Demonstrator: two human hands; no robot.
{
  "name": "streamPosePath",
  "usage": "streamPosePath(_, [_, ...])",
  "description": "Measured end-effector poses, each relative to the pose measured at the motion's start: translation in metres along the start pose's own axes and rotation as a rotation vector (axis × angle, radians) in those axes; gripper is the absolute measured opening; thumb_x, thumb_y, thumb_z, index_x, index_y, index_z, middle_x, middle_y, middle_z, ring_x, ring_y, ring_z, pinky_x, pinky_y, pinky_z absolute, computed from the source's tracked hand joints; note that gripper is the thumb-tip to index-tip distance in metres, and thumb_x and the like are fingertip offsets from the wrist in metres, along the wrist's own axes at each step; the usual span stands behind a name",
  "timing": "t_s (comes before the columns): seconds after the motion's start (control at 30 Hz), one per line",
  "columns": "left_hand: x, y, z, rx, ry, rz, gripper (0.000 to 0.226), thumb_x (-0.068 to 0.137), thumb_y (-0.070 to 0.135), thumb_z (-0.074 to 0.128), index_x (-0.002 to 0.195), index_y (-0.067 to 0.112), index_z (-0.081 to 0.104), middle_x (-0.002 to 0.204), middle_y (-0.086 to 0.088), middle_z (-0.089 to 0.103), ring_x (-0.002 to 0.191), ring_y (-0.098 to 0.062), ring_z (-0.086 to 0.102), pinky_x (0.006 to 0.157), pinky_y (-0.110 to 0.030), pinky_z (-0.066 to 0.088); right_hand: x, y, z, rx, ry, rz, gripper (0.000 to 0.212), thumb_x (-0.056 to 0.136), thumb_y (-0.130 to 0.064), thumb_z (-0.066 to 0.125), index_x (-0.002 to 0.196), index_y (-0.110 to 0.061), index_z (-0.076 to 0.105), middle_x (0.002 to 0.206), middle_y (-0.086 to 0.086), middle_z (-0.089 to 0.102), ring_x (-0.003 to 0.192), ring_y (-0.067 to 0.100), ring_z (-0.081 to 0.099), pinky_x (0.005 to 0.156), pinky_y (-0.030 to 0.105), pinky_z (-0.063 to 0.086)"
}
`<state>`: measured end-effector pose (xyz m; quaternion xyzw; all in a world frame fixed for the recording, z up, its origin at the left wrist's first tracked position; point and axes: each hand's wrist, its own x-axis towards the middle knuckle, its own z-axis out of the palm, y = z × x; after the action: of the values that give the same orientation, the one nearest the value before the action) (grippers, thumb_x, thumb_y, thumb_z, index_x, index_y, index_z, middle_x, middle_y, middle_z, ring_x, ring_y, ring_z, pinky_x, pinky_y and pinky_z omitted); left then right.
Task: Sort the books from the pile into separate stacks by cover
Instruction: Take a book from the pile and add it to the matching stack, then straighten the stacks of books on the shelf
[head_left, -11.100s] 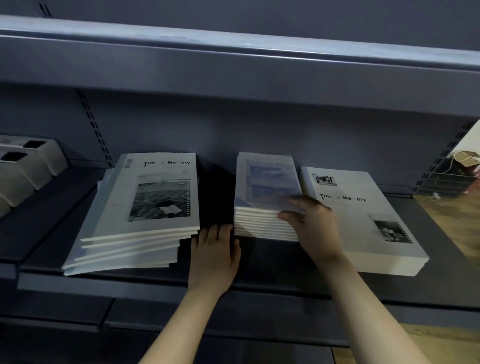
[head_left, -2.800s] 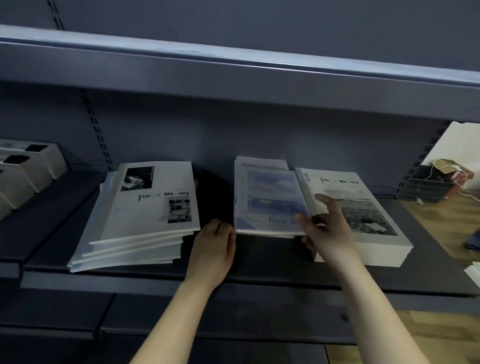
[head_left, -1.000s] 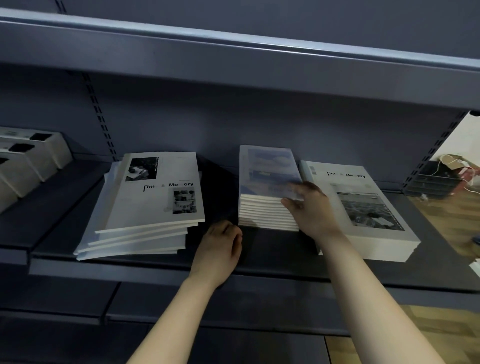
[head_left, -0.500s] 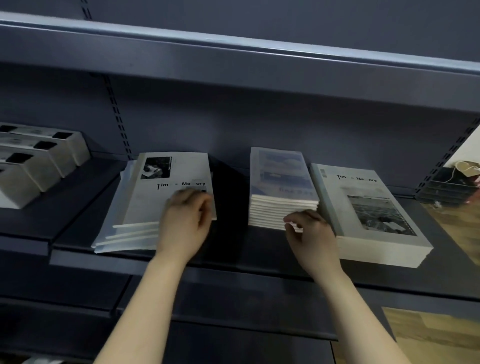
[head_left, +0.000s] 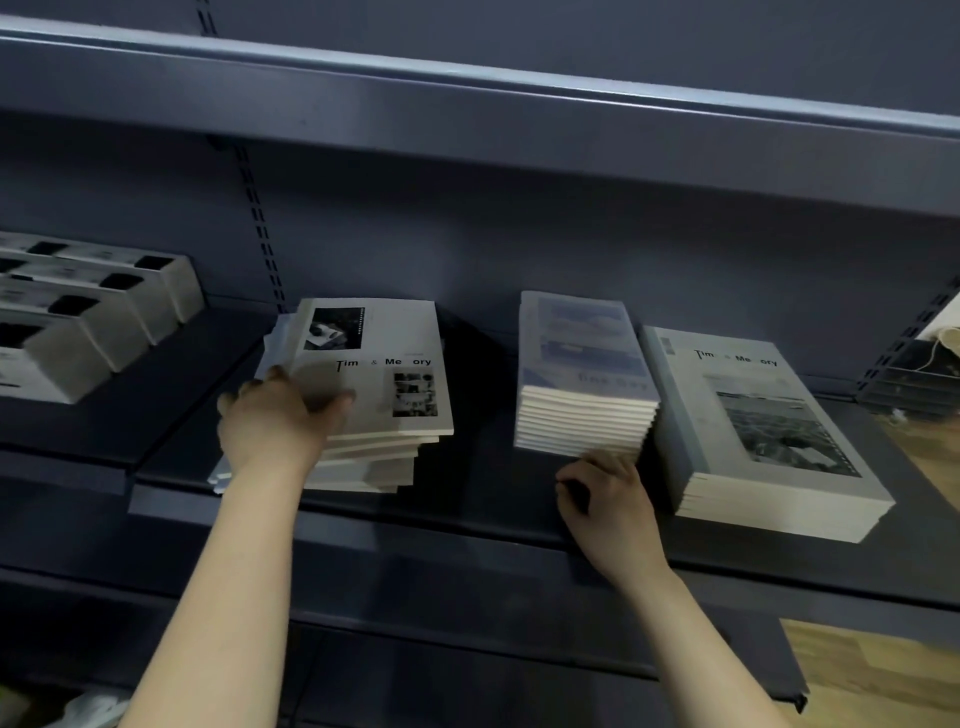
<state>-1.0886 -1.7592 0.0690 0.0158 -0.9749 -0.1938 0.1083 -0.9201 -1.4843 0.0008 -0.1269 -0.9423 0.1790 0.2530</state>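
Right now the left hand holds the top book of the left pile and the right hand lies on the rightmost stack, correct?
No. The head view shows the left hand holding the top book of the left pile, but the right hand lies on the shelf before the middle stack, not on the rightmost stack.

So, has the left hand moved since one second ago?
Yes. The left hand went from the shelf gap beside the middle stack leftward onto the pile.

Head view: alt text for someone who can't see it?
The left hand grips the top book of the uneven left pile on a dark shelf. The right hand rests loosely curled before the neat middle stack, beside a third stack.
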Motion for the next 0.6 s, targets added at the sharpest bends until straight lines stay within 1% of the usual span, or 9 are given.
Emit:
streamPosePath(0.07, [0.004, -0.001, -0.003, 0.002, -0.006, -0.022, 0.092, 0.066, 0.076, 0.06, 0.123, 0.004, 0.052, 0.12, -0.022, 0.057, 0.115, -0.042, 0.046, 0.085, -0.043, 0.041, -0.001, 0.002, 0.002, -0.007, 0.014, -0.018, 0.008, 0.078, -0.014, 0.068, 0.084, -0.019, 0.068, 0.091, -0.002, 0.06, 0.091, 0.022, 0.053, 0.075, 0.031, 0.046])
streamPosePath(0.13, [0.007, 0.0, -0.007, -0.08, -0.019, -0.058, 0.09, 0.061, 0.073, 0.067, 0.118, 0.004, 0.055, 0.117, -0.021, 0.059, 0.109, -0.04, 0.052, 0.074, -0.041, 0.045, -0.002, 0.003, 0.003, -0.006, 0.03, -0.03, 0.009, 0.077, -0.014, 0.069, 0.084, -0.019, 0.067, 0.092, -0.002, 0.059, 0.09, 0.021, 0.053, 0.075, 0.03, 0.045])
streamPosePath(0.2, [0.009, 0.001, -0.01, -0.195, -0.009, -0.051, 0.075, 0.07, 0.057, 0.072, 0.116, 0.0, 0.054, 0.112, -0.022, 0.059, 0.099, -0.04, 0.057, 0.066, -0.038, 0.044, -0.002, 0.003, 0.004, 0.004, 0.046, -0.036, 0.01, 0.076, -0.013, 0.069, 0.084, -0.019, 0.067, 0.093, -0.002, 0.059, 0.091, 0.021, 0.052, 0.075, 0.03, 0.045])
streamPosePath(0.3, [0.004, 0.003, -0.013, -0.477, 0.073, -0.052, 0.036, 0.093, 0.026, 0.055, 0.118, 0.001, 0.048, 0.106, -0.024, 0.06, 0.091, -0.041, 0.059, 0.07, -0.042, 0.048, -0.003, 0.003, 0.005, 0.01, 0.058, -0.041, 0.011, 0.076, -0.013, 0.069, 0.084, -0.019, 0.066, 0.093, -0.002, 0.058, 0.091, 0.02, 0.052, 0.075, 0.032, 0.046])
streamPosePath(0.37, [-0.004, 0.004, -0.012, -0.721, 0.114, -0.072, 0.023, 0.097, 0.021, 0.046, 0.116, 0.009, 0.048, 0.102, -0.014, 0.059, 0.083, -0.035, 0.059, 0.064, -0.039, 0.051, -0.002, 0.004, 0.005, 0.016, 0.061, -0.042, 0.011, 0.076, -0.014, 0.069, 0.084, -0.019, 0.065, 0.094, -0.002, 0.058, 0.091, 0.02, 0.052, 0.076, 0.032, 0.047])
streamPosePath(0.43, [-0.01, 0.007, -0.012, -0.874, 0.155, -0.065, 0.016, 0.097, 0.019, 0.045, 0.113, 0.016, 0.05, 0.1, -0.007, 0.058, 0.08, -0.028, 0.057, 0.055, -0.032, 0.047, -0.002, 0.003, 0.005, 0.025, 0.062, -0.043, 0.011, 0.075, -0.013, 0.07, 0.084, -0.019, 0.066, 0.093, -0.002, 0.058, 0.091, 0.02, 0.053, 0.077, 0.031, 0.046])
streamPosePath(0.47, [-0.013, 0.01, -0.012, -0.921, 0.174, -0.045, 0.015, 0.097, 0.019, 0.045, 0.111, 0.018, 0.05, 0.099, -0.005, 0.059, 0.082, -0.027, 0.058, 0.056, -0.034, 0.048, -0.002, 0.003, 0.005, 0.03, 0.06, -0.043, 0.012, 0.075, -0.013, 0.07, 0.084, -0.019, 0.066, 0.093, -0.002, 0.058, 0.092, 0.02, 0.053, 0.077, 0.031, 0.046])
streamPosePath(0.53, [-0.017, 0.014, -0.015, -0.984, 0.201, -0.004, 0.015, 0.096, 0.021, 0.046, 0.11, 0.022, 0.051, 0.099, 0.0, 0.061, 0.088, -0.027, 0.06, 0.067, -0.046, 0.052, -0.002, 0.003, 0.004, 0.038, 0.053, -0.043, 0.012, 0.075, -0.012, 0.07, 0.084, -0.02, 0.066, 0.092, -0.003, 0.059, 0.092, 0.02, 0.053, 0.078, 0.03, 0.046])
streamPosePath(0.6, [-0.021, 0.019, -0.021, -1.06, 0.216, 0.015, 0.015, 0.095, 0.023, 0.047, 0.109, 0.025, 0.052, 0.101, 0.004, 0.062, 0.093, -0.027, 0.061, 0.074, -0.05, 0.051, -0.002, 0.003, 0.001, 0.081, 0.037, -0.037, 0.014, 0.076, -0.009, 0.069, 0.085, -0.02, 0.067, 0.092, -0.004, 0.059, 0.092, 0.017, 0.054, 0.078, 0.026, 0.044])
